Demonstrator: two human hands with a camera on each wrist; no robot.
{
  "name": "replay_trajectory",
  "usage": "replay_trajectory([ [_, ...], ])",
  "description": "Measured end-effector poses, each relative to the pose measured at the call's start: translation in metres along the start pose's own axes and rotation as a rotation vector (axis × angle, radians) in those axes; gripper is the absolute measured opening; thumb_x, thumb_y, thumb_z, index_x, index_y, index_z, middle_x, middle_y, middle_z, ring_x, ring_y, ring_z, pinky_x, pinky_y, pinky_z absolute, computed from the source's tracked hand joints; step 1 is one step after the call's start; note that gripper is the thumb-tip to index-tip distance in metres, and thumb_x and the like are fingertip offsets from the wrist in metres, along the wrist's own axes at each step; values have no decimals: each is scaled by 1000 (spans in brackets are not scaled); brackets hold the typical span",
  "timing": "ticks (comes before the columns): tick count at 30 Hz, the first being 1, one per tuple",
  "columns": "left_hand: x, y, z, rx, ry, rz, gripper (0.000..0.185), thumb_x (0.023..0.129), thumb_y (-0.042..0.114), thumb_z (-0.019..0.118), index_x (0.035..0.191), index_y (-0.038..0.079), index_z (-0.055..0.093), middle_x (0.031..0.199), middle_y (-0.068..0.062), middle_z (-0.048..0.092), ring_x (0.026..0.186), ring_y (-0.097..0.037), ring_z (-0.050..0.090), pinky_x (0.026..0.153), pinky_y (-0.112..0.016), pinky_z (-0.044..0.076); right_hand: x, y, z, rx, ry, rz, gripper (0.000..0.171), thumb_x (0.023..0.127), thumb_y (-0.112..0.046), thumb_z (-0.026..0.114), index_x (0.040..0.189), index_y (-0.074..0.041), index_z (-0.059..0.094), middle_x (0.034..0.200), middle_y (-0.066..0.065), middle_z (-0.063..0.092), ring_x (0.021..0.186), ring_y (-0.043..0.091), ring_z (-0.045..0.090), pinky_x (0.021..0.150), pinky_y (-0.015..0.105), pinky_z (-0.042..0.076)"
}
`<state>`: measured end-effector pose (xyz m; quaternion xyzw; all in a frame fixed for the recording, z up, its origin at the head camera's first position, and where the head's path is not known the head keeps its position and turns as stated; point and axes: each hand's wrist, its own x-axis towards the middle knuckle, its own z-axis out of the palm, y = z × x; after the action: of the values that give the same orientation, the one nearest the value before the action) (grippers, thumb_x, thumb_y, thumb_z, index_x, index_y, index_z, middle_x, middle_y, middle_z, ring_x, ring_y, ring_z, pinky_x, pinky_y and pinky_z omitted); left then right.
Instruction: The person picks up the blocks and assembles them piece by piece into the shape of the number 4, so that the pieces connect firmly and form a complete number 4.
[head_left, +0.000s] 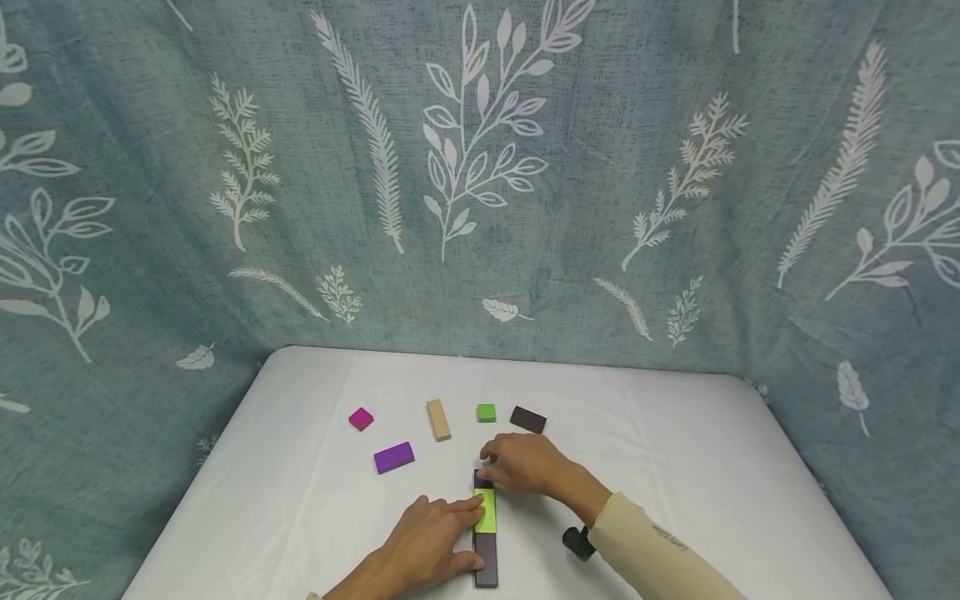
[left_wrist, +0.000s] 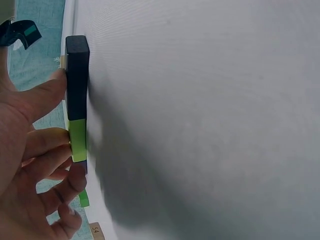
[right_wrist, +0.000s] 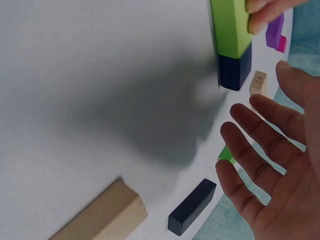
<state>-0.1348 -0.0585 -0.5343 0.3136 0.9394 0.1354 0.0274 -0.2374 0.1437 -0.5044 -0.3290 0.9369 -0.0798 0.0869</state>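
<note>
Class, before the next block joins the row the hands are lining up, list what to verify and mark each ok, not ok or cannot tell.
1. Left hand steadies the lime block: ok.
2. Right hand fingers straight, holding nothing: ok.
3. Lime block meets the dark brown block in line: ok.
4. Dark purple block butts the lime block's far end: ok.
5. Loose purple block lies apart from the row: ok.
6. Row ends flush: cannot tell.

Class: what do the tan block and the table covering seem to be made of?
Tan block: probably unpainted wood, matte, pale like raw timber; grain is too small to confirm. Table covering: seemingly white woven cloth, matte, with soft creases and a fine weave in the wrist views.
</note>
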Motion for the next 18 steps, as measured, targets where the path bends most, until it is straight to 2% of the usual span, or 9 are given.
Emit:
replay_trajectory([
  [11, 1, 0, 0, -17, -40, -32, 66, 82, 59, 75, 136, 21, 67, 145, 10, 56, 103, -14, 65, 73, -33, 44, -19, 17, -9, 104, 74, 38, 37, 95, -42, 69, 120, -14, 71, 104, -2, 71, 96, 15, 67, 77, 41, 55],
  [18, 1, 1, 1, -33, -44, -42, 66, 83, 59, 75, 136, 21, 67, 146, 11, 55, 108, -17, 66, 83, -43, 48, -36, 32, -5, 125, 113, 57, 62, 84, -56, 76, 128, -14, 67, 114, 0, 69, 109, 20, 64, 85, 45, 53],
])
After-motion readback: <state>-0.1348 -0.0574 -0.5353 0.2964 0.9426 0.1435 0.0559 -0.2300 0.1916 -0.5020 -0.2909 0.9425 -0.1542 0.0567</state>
